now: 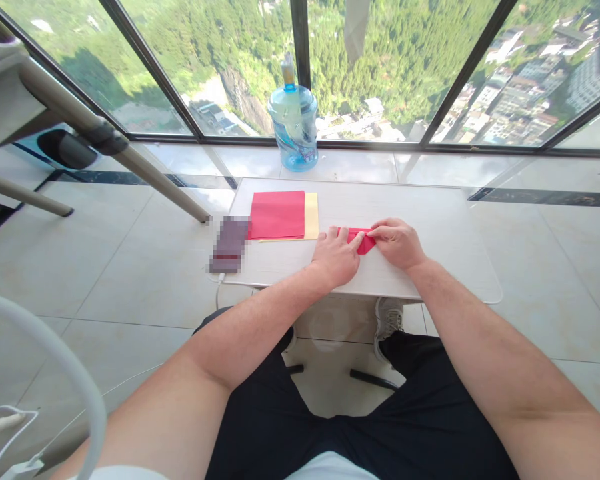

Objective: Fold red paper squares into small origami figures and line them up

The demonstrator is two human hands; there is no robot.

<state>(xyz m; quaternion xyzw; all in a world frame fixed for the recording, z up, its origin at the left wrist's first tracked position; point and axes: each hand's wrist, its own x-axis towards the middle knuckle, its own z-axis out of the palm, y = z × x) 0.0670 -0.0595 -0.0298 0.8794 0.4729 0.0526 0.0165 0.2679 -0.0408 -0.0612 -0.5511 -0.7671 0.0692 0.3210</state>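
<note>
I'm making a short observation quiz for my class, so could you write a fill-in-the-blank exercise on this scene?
1. The left hand and right hand both touch a small folded paper coloured ____.
2. The flat red paper partly covers a lower sheet coloured ____.
3. The large bottle beyond the table is tinted ____.

Missing words: red; yellow; blue.
</note>
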